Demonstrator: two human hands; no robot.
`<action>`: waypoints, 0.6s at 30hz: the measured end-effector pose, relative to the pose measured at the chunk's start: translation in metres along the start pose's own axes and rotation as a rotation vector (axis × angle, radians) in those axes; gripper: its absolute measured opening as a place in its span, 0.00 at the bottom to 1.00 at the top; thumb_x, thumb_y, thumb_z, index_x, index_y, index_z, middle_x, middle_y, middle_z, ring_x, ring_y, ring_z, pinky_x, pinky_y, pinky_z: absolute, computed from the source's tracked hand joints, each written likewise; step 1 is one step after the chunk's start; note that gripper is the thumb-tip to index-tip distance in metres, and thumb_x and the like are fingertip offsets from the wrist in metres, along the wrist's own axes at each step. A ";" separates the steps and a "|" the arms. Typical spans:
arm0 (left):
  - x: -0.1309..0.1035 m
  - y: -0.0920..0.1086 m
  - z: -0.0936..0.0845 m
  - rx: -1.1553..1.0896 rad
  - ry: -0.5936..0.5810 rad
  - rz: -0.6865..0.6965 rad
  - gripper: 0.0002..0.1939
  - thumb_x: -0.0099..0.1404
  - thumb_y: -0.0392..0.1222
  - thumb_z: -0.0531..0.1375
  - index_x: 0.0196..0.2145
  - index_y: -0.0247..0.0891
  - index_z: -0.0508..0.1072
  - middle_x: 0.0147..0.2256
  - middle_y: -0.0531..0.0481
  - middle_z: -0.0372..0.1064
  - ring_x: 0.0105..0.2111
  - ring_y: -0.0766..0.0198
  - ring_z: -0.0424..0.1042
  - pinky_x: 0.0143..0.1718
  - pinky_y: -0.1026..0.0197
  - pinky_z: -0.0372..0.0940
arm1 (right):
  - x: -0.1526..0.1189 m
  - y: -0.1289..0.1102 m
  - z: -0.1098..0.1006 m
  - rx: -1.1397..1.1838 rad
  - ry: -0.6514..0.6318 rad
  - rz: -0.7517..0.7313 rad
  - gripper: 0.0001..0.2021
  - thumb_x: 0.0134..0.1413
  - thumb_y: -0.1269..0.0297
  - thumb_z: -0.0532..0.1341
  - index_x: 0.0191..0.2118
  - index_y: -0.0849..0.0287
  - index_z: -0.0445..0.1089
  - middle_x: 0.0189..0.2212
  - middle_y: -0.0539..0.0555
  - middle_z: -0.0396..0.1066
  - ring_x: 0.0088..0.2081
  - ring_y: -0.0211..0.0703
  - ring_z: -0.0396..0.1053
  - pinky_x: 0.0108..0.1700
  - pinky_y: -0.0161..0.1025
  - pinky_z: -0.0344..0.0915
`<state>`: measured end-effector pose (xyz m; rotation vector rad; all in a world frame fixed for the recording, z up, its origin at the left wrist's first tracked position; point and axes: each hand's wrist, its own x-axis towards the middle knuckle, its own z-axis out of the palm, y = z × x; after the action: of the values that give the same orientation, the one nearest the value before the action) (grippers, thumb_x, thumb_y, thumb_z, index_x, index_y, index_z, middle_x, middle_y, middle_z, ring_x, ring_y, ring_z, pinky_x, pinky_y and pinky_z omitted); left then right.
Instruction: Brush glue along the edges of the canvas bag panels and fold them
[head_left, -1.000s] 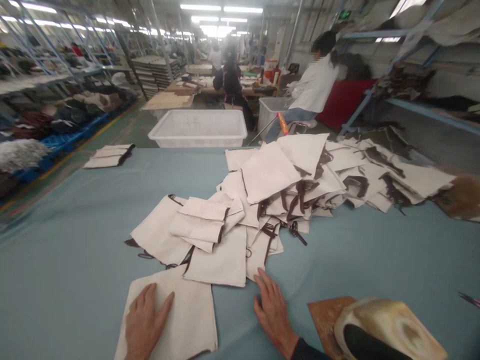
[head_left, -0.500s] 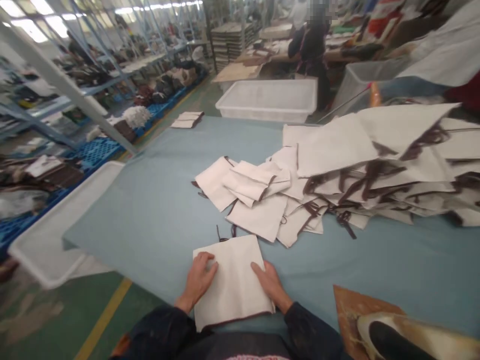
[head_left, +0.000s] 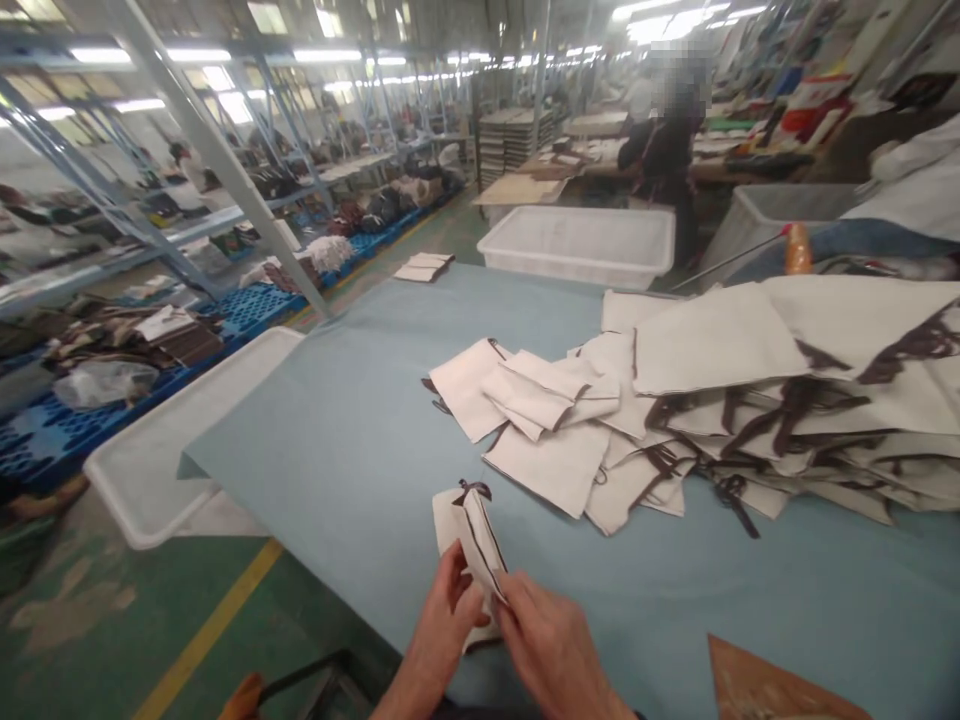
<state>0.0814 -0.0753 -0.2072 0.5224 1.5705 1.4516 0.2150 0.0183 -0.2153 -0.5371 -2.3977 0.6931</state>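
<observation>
A cream cloth piece with dark brown edging (head_left: 480,530) is folded narrow near the table's front edge, a dark cord at its far end. Around its near left part, the fingers of my left hand (head_left: 446,620) are closed. My right hand (head_left: 544,635) pinches the right edge of the same piece. Beyond them, several similar cream pieces (head_left: 551,470) lie loosely overlapped. To the right rises a larger heap of cream pieces (head_left: 720,340) with dark straps.
The blue-green tabletop (head_left: 330,440) carries a small folded bundle (head_left: 424,267) at its far corner. A brown sheet (head_left: 765,685) lies front right. White bins stand at the left (head_left: 135,500) and beyond the table (head_left: 577,240), where a person (head_left: 664,150) stands.
The cloth piece, flat between my hands before, is now folded narrow and partly raised. My hands have come together on it. The view has tilted up and shifted left.
</observation>
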 end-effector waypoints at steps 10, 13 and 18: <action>0.021 0.038 -0.029 -0.360 0.152 -0.077 0.14 0.57 0.48 0.67 0.37 0.36 0.80 0.39 0.43 0.82 0.46 0.46 0.79 0.53 0.51 0.73 | 0.042 -0.061 0.008 -0.236 0.073 -0.107 0.15 0.65 0.70 0.53 0.55 0.57 0.68 0.41 0.57 0.77 0.35 0.48 0.76 0.34 0.42 0.70; 0.038 0.036 -0.044 -0.583 0.100 -0.299 0.14 0.62 0.44 0.60 0.37 0.30 0.79 0.37 0.39 0.82 0.45 0.44 0.81 0.51 0.46 0.75 | 0.024 -0.064 0.013 -0.097 0.064 -0.156 0.09 0.66 0.62 0.57 0.48 0.55 0.71 0.40 0.57 0.77 0.35 0.48 0.75 0.35 0.42 0.70; 0.056 0.043 -0.089 -0.822 0.202 -0.354 0.26 0.64 0.33 0.53 0.59 0.27 0.71 0.39 0.40 0.84 0.42 0.49 0.83 0.53 0.46 0.75 | -0.028 -0.051 0.013 0.178 0.279 0.405 0.16 0.70 0.58 0.55 0.32 0.55 0.72 0.28 0.54 0.75 0.32 0.44 0.73 0.36 0.39 0.69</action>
<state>-0.0312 -0.0707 -0.1941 -0.3730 0.9965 1.7266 0.2164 -0.0407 -0.2062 -0.9875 -1.9630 0.9244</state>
